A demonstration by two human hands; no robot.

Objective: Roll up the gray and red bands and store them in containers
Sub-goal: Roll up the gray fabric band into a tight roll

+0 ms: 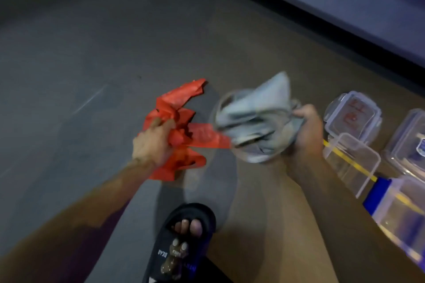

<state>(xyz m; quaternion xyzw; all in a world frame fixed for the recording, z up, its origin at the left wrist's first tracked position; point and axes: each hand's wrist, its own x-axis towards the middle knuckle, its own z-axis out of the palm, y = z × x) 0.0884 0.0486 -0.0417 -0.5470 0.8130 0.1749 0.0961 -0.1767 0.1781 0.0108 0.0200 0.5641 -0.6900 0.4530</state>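
Note:
My left hand grips a crumpled red band above the floor, with one loose end stretching right toward the gray bundle. My right hand holds a bunched gray band, which is blurred; a clear round rim seems to surround it, perhaps a container, but I cannot tell. To the right on the floor stand clear plastic containers: one with a clip lid and red marks, an open one in front of it, and others near the right edge.
The floor is dark gray carpet or mat. My foot in a black sandal sits at bottom centre. A dark raised ledge runs along the upper right. A yellow line crosses the floor under the containers.

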